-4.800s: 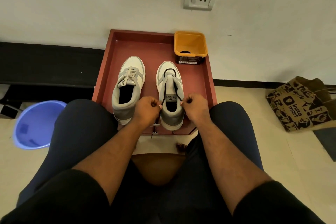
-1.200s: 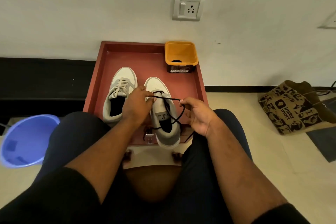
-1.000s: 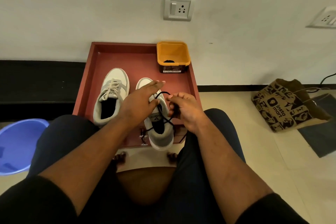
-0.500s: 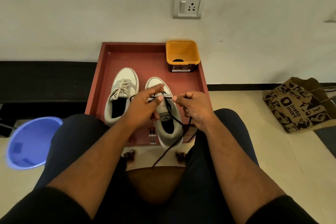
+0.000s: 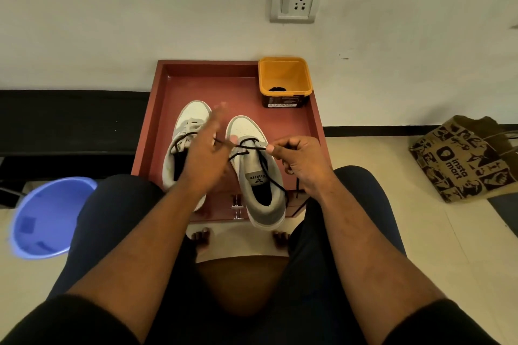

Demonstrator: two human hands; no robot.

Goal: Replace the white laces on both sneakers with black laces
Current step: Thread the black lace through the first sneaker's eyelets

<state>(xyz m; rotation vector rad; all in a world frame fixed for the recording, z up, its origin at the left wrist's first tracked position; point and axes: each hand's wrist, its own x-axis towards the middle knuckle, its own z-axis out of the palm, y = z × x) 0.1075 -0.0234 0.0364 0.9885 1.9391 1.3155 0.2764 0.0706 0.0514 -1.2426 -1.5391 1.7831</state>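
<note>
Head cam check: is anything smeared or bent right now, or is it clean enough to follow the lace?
Head view: the left hand is motion-blurred, fingertips ghosted; the right hand and black lace stay sharp; wide-angle bends the red tray; dim warm light, no glare.

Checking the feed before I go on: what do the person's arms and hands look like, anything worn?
Both forearms are bare. The left hand and right hand wear no gloves, rings or watch that I can see. Dark short sleeves show at the bottom edge. The left fingers are motion-blurred.

Head-worn view faces forward and down; close above the tray (image 5: 157, 131).
</note>
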